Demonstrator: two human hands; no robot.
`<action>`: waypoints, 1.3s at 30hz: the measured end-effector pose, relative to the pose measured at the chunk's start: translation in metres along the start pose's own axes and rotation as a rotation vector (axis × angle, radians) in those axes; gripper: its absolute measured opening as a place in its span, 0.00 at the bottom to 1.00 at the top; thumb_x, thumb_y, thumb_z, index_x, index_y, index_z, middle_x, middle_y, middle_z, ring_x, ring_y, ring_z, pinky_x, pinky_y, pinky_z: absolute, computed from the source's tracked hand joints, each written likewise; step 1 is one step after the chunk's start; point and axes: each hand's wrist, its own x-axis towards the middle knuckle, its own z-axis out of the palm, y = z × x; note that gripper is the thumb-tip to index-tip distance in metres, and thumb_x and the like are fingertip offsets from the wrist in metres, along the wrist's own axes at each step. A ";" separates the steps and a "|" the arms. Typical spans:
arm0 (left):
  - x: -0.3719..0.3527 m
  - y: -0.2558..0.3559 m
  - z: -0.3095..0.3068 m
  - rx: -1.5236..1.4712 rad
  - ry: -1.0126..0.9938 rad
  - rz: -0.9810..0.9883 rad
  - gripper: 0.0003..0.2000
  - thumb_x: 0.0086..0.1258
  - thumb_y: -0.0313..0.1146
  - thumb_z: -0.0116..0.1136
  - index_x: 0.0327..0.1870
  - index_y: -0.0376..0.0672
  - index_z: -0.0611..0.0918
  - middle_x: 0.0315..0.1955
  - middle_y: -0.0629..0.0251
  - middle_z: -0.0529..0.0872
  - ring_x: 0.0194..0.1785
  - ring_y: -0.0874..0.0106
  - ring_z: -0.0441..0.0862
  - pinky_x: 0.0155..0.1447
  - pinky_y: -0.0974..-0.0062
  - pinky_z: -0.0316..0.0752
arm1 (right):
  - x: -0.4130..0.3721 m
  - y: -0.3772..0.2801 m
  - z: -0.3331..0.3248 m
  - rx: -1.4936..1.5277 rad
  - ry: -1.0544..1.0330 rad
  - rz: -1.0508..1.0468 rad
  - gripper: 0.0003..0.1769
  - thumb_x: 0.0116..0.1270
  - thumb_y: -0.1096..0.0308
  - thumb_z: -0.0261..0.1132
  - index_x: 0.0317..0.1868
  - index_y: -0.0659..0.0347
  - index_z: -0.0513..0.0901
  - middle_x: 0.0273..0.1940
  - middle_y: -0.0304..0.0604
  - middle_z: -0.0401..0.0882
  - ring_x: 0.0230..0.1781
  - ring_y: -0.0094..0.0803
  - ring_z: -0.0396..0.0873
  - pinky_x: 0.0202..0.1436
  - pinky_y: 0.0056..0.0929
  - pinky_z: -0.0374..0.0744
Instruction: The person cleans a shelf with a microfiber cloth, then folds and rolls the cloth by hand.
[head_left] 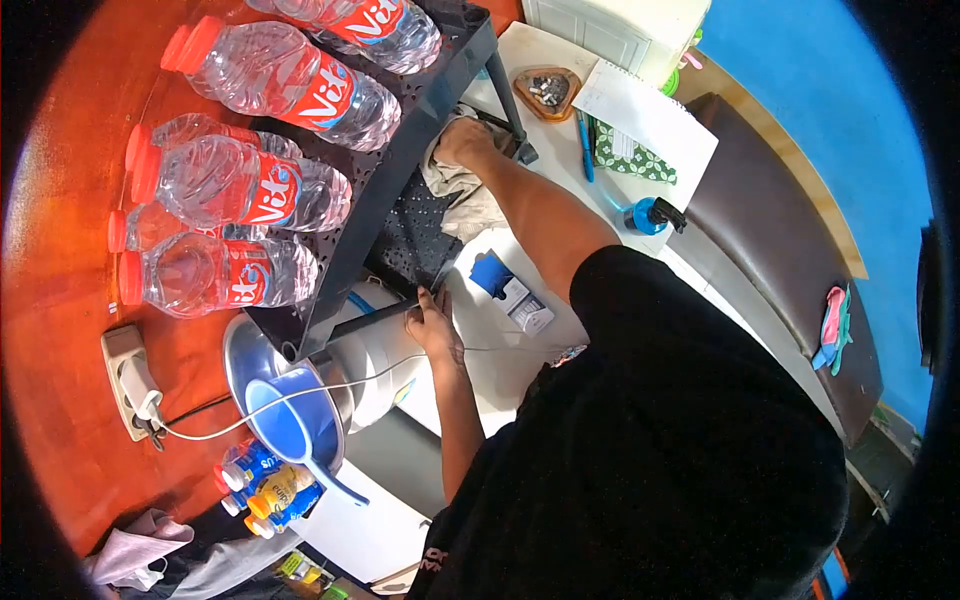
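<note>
- Hiding its fingertips among folds, the bare right hand (pixel 463 142) rests on a crumpled beige cloth (pixel 470 207); whether it pinches or presses flat, I cannot tell.
- The bare left hand (pixel 434 325) touches the edge of the black plastic lower shelf (pixel 408 228); some fingers are out of sight, so its grip is unclear too.
- The black plastic upper tier (pixel 388 180), bearing clear red-capped water bottles (pixel 290 88), hides part of that shelf; the topmost bottles are cut off.
- Limp and creased, the cloth lies on the lower shelf, whose pale specks are hard to identify.
</note>
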 end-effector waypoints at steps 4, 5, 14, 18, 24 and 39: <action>0.002 -0.002 0.002 0.018 0.030 0.003 0.14 0.77 0.32 0.54 0.53 0.32 0.68 0.49 0.52 0.79 0.46 0.58 0.85 0.55 0.61 0.84 | -0.041 -0.011 -0.040 0.048 0.023 0.077 0.21 0.61 0.60 0.60 0.50 0.62 0.86 0.55 0.53 0.82 0.59 0.45 0.80 0.64 0.40 0.76; 0.003 -0.003 0.002 0.019 0.030 0.002 0.14 0.77 0.32 0.54 0.53 0.32 0.68 0.49 0.52 0.79 0.46 0.58 0.85 0.55 0.61 0.84 | -0.039 -0.009 -0.037 0.048 0.022 0.078 0.21 0.61 0.60 0.60 0.50 0.62 0.86 0.55 0.53 0.82 0.59 0.45 0.80 0.64 0.40 0.76; 0.002 -0.001 -0.004 0.016 -0.003 -0.001 0.18 0.77 0.33 0.55 0.57 0.34 0.64 0.51 0.51 0.78 0.47 0.58 0.84 0.57 0.60 0.83 | -0.047 -0.006 -0.049 0.098 -0.003 0.053 0.27 0.55 0.54 0.63 0.46 0.68 0.86 0.52 0.60 0.82 0.55 0.50 0.81 0.62 0.40 0.77; 0.002 -0.001 -0.003 0.021 0.018 -0.024 0.17 0.77 0.34 0.56 0.56 0.35 0.67 0.51 0.53 0.79 0.48 0.59 0.84 0.58 0.62 0.82 | -0.046 -0.009 -0.050 0.144 0.007 0.082 0.27 0.54 0.56 0.62 0.47 0.71 0.86 0.52 0.61 0.82 0.55 0.52 0.81 0.62 0.40 0.77; -0.002 0.000 -0.001 0.029 -0.025 0.013 0.16 0.76 0.37 0.57 0.52 0.35 0.69 0.49 0.53 0.80 0.48 0.61 0.85 0.56 0.63 0.83 | -0.044 -0.007 -0.049 0.095 -0.007 0.037 0.24 0.55 0.58 0.61 0.47 0.67 0.87 0.52 0.59 0.83 0.56 0.51 0.81 0.62 0.42 0.77; -0.002 0.004 -0.009 0.146 -0.061 -0.034 0.21 0.77 0.40 0.55 0.59 0.33 0.66 0.59 0.51 0.75 0.60 0.52 0.79 0.65 0.55 0.75 | -0.042 -0.016 -0.052 -0.116 -0.063 -0.075 0.23 0.62 0.58 0.56 0.50 0.64 0.86 0.55 0.56 0.82 0.59 0.47 0.80 0.62 0.41 0.77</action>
